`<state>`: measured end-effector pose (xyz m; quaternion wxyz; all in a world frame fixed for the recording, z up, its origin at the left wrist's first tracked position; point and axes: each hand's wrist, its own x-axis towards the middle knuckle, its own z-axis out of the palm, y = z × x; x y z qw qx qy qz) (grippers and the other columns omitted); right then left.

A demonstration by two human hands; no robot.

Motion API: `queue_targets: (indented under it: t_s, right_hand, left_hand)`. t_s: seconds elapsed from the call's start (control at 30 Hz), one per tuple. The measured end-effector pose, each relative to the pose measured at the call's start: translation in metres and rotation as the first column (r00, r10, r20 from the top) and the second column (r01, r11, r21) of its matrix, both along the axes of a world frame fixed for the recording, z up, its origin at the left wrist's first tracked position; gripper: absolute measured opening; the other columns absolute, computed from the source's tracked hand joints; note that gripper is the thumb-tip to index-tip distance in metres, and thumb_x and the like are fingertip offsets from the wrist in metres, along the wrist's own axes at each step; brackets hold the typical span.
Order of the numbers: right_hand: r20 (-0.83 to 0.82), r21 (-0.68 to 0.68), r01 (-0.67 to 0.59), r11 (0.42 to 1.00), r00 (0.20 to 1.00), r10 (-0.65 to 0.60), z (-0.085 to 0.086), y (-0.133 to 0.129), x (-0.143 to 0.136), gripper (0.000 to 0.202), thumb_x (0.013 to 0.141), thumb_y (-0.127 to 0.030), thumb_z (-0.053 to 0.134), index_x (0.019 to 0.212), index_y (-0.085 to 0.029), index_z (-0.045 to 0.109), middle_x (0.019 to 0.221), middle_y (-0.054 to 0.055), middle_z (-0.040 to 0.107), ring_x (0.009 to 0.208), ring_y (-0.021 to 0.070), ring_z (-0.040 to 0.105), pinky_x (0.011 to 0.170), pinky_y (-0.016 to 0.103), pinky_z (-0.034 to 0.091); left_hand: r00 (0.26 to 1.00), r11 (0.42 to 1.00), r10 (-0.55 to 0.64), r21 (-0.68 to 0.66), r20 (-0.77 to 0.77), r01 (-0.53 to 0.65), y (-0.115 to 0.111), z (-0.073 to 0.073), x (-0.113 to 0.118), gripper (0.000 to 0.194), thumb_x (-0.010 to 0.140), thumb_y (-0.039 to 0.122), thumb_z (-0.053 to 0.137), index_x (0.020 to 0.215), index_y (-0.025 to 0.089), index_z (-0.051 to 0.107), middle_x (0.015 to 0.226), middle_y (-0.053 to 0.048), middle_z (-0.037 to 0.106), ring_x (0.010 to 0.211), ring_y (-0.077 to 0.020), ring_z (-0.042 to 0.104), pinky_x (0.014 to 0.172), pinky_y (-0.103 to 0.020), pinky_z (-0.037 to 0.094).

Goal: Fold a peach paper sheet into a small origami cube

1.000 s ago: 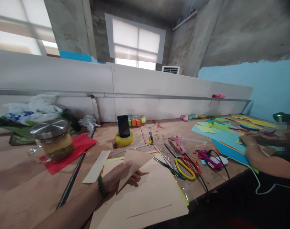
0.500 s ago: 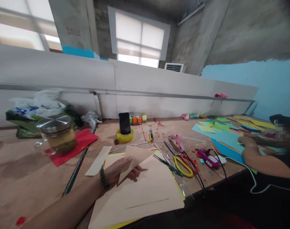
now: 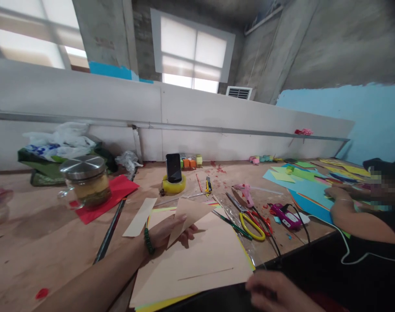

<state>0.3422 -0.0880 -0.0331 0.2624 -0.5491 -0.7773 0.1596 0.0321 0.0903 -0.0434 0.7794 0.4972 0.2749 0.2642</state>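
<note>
My left hand [image 3: 171, 232], with a green bead bracelet at the wrist, grips a triangular-looking piece of beige paper [image 3: 194, 213] between thumb and fingers. It is held over a stack of beige paper sheets [image 3: 213, 255], with yellow edges showing underneath. A pencil-like dark line runs near the stack's front edge. My right hand [image 3: 278, 291] is at the bottom right, close to the stack's front corner; its fingers look curled but blurred. A separate beige paper strip [image 3: 140, 216] lies left of the stack. Yellow-handled scissors [image 3: 252, 225] and a green pen [image 3: 233, 225] lie to the right.
A glass tea mug [image 3: 89, 186] stands on red paper at the left. Behind the stack, a phone [image 3: 173, 168] leans on a yellow tape roll [image 3: 173, 185]. A pink glue gun [image 3: 244, 193], a purple device [image 3: 285, 216] and cables lie right. A co-worker's arm [image 3: 350, 212] rests among coloured papers.
My right hand has come into view at the bottom right. My left hand still holds the beige paper in much the same pose; the whole view has shifted slightly.
</note>
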Motion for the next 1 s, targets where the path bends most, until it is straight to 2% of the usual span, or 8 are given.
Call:
queue_targets:
  t_s: [0.1,0.2,0.3,0.37,0.47,0.57,0.87,1.0]
  right_hand:
    - [-0.041,0.126,-0.002,0.992,0.999,0.007,0.034,0.050,-0.014,0.016,0.091,-0.034,0.056,0.095,-0.024,0.067,0.094,0.006,0.069,0.091,0.0219,0.065,0.080,0.035,0.055]
    - [-0.099,0.290,0.026,0.957,0.995,0.003,0.055,0.096,-0.042,0.019,0.087,-0.029,0.058,0.105,-0.024,0.065,0.112,0.010,0.066,0.108,0.0249,0.060,0.093,0.041,0.050]
    - [-0.116,0.186,0.000,0.982,0.993,0.022,0.054,0.129,-0.072,0.041,0.077,-0.024,0.067,0.118,-0.022,0.060,0.117,0.010,0.065,0.111,0.0253,0.059,0.094,0.040,0.048]
    - [-0.177,0.034,-0.024,0.999,0.984,0.030,0.047,0.142,-0.083,0.037,0.078,-0.018,0.062,0.115,-0.021,0.062,0.086,0.003,0.071,0.082,0.0207,0.066,0.075,0.033,0.052]
    - [-0.253,-0.047,-0.039,0.998,0.967,0.026,0.037,0.152,-0.085,0.028,0.079,-0.017,0.059,0.105,-0.019,0.068,0.070,0.000,0.069,0.066,0.0166,0.062,0.065,0.028,0.047]
    - [-0.255,-0.045,-0.045,0.998,0.966,0.032,0.033,0.153,-0.081,0.026,0.078,-0.017,0.059,0.101,-0.020,0.069,0.074,0.001,0.071,0.068,0.0163,0.064,0.065,0.027,0.046]
    - [-0.116,0.095,-0.102,0.990,0.987,0.113,0.030,0.155,-0.079,0.037,0.082,-0.009,0.050,0.116,-0.020,0.062,0.086,0.005,0.071,0.078,0.0178,0.065,0.074,0.031,0.052]
    - [-0.041,0.194,-0.144,0.970,0.987,0.155,0.022,0.156,-0.079,0.038,0.083,-0.008,0.049,0.117,-0.020,0.060,0.103,0.009,0.070,0.096,0.0223,0.065,0.084,0.038,0.054]
  left_hand:
    - [1.000,1.000,-0.015,0.020,-0.017,0.015,-0.002,0.003,-0.001,0.053,0.079,0.058,0.064,0.087,0.006,0.073,0.073,-0.013,0.071,0.062,-0.0212,0.065,0.062,-0.033,0.052]
    - [0.999,0.999,-0.016,0.037,-0.030,0.017,-0.006,0.005,-0.001,0.051,0.080,0.056,0.064,0.091,0.007,0.073,0.080,-0.015,0.073,0.068,-0.0227,0.068,0.067,-0.033,0.053]
    - [1.000,0.997,0.000,0.074,-0.027,0.002,-0.011,0.006,0.000,0.047,0.078,0.052,0.069,0.093,0.008,0.072,0.089,-0.016,0.073,0.073,-0.0226,0.068,0.071,-0.033,0.053]
    - [1.000,0.995,0.013,0.100,-0.021,-0.010,-0.012,0.006,0.001,0.047,0.076,0.052,0.071,0.096,0.009,0.071,0.092,-0.015,0.072,0.072,-0.0223,0.067,0.068,-0.033,0.054]
    - [1.000,0.998,-0.024,0.063,0.018,0.023,-0.012,0.004,0.001,0.061,0.075,0.066,0.063,0.099,0.011,0.070,0.095,-0.015,0.071,0.067,-0.0208,0.064,0.060,-0.032,0.054]
    - [0.996,0.996,-0.076,-0.046,0.055,0.079,-0.008,0.000,0.000,0.076,0.078,0.079,0.044,0.096,0.010,0.071,0.092,-0.016,0.070,0.059,-0.0178,0.061,0.054,-0.030,0.053]
    - [0.999,0.996,-0.037,-0.076,0.025,0.039,-0.005,-0.005,-0.002,0.079,0.078,0.078,0.043,0.099,0.008,0.071,0.090,-0.017,0.071,0.055,-0.0162,0.058,0.048,-0.027,0.048]
    - [0.999,0.997,-0.031,-0.064,-0.017,0.030,-0.008,-0.001,-0.001,0.077,0.082,0.075,0.040,0.090,0.006,0.072,0.075,-0.013,0.069,0.056,-0.0163,0.057,0.048,-0.024,0.043]
